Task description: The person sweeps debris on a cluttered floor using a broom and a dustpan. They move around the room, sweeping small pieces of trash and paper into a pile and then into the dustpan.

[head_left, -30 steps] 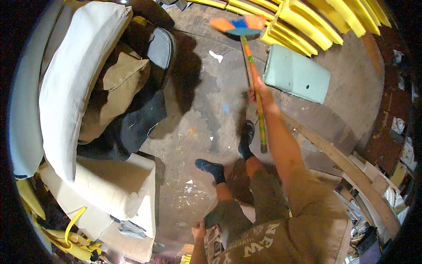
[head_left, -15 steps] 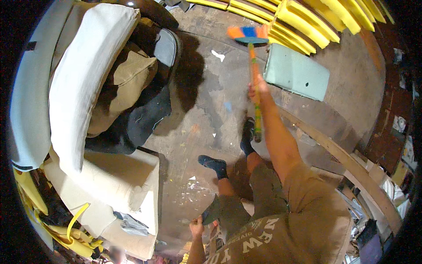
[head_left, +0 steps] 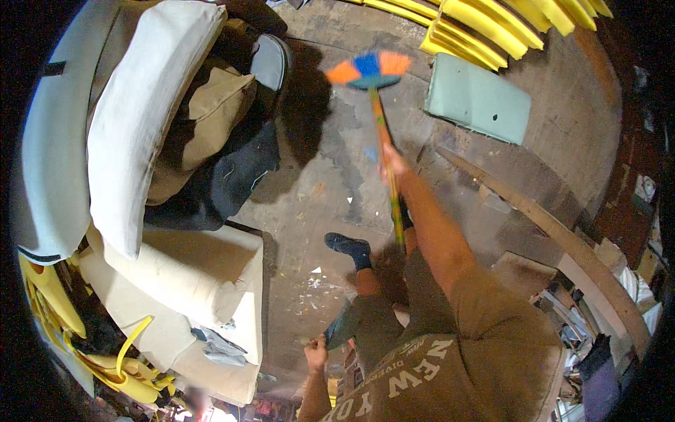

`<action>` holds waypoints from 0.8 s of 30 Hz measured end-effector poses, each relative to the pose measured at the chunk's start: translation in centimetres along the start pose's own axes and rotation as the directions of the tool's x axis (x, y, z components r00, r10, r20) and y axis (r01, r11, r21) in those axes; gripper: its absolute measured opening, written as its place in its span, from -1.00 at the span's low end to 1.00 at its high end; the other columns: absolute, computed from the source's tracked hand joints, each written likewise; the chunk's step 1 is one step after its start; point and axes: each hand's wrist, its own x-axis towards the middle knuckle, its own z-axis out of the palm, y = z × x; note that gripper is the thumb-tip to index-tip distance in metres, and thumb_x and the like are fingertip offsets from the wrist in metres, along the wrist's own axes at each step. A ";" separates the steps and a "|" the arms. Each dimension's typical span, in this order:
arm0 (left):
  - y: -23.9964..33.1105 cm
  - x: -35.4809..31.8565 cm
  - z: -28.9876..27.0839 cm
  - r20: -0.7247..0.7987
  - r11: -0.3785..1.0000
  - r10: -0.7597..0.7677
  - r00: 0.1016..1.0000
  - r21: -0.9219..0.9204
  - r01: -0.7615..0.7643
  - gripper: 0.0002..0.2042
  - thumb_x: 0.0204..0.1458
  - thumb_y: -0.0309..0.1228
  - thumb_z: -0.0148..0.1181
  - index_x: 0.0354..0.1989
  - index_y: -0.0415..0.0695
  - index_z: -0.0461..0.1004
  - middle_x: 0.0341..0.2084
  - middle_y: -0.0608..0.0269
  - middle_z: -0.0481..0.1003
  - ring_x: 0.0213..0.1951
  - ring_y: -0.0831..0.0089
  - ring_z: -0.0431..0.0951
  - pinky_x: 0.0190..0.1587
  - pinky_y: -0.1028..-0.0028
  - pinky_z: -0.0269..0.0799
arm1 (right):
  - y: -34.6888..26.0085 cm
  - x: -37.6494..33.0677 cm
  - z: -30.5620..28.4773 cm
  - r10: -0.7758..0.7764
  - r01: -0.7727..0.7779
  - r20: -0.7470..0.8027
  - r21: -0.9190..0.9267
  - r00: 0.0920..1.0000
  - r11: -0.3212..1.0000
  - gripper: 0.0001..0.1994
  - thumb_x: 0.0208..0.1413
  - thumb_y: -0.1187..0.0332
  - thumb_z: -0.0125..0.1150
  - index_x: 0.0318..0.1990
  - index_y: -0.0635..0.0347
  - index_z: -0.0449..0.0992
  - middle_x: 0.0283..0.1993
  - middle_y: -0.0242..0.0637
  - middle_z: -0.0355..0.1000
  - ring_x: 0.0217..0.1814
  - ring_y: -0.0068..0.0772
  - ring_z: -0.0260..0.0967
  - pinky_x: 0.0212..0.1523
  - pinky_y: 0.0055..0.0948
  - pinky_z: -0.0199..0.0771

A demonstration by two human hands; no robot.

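Observation:
My right hand (head_left: 394, 163) grips the striped green and orange handle of a broom (head_left: 385, 169). Its orange and blue bristle head (head_left: 369, 70) rests on the dusty concrete floor (head_left: 323, 190) ahead of me. Low at my side, my left hand (head_left: 316, 352) holds a dark flat dustpan (head_left: 343, 327). My foot in a dark sock (head_left: 348, 246) stands on the floor beside the broom's lower end. Small white scraps (head_left: 313, 281) lie scattered just in front of the dustpan.
A pile of cream and tan cushions (head_left: 140, 126) with dark fabric fills the left. Beyond the broom head lies a pale green foam slab (head_left: 478, 98), with yellow foam pieces (head_left: 492, 28) behind it. A curved wooden plank (head_left: 555, 232) runs along the right.
The broom head has swept a little to the left and toward me. My left hand with the dustpan has come more fully into view.

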 end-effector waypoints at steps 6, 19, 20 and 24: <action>-1.6 -2.9 -0.3 0.016 0.996 -0.087 0.996 0.021 0.087 -0.75 -0.10 -0.37 0.13 -0.69 -0.27 0.37 -0.73 0.39 0.30 -0.59 0.62 0.25 -0.52 0.55 0.18 | 10.5 -12.2 -4.6 0.191 -0.193 -0.032 -0.127 0.981 0.973 -0.58 -0.05 -0.11 -0.03 -0.38 0.10 0.32 -0.68 -0.38 0.22 -0.79 -0.55 0.10 -0.79 -0.57 0.10; -3.6 -1.8 1.9 -0.020 0.990 -0.093 0.995 0.108 0.094 -0.72 -0.08 -0.31 0.11 -0.64 -0.31 0.38 -0.75 0.35 0.32 -0.64 0.60 0.24 -0.59 0.52 0.16 | -8.2 14.4 7.4 -0.196 0.396 0.354 -0.682 0.914 0.615 -0.54 -0.07 0.00 0.08 -0.23 0.29 0.38 -0.61 -0.37 0.20 -0.60 -0.55 0.19 -0.58 -0.53 0.26; -3.5 -1.8 1.9 -0.006 0.989 -0.096 0.995 0.109 0.096 -0.72 -0.08 -0.31 0.11 -0.64 -0.31 0.37 -0.75 0.34 0.33 -0.63 0.59 0.25 -0.58 0.51 0.17 | -7.5 16.5 4.2 -0.313 0.523 0.419 -0.644 0.852 0.558 -0.53 -0.08 -0.02 0.07 -0.27 0.30 0.39 -0.60 -0.35 0.22 -0.60 -0.54 0.19 -0.57 -0.51 0.26; -6.5 -4.3 3.1 0.037 0.983 -0.142 0.989 0.120 0.137 -0.72 -0.09 -0.30 0.11 -0.66 -0.29 0.38 -0.73 0.28 0.37 -0.61 0.55 0.30 -0.53 0.48 0.21 | -8.3 10.2 -3.1 -0.217 0.294 0.221 -0.860 0.951 0.417 -0.49 -0.10 -0.07 0.03 -0.44 0.33 0.42 -0.61 -0.32 0.28 -0.61 -0.47 0.19 -0.57 -0.42 0.21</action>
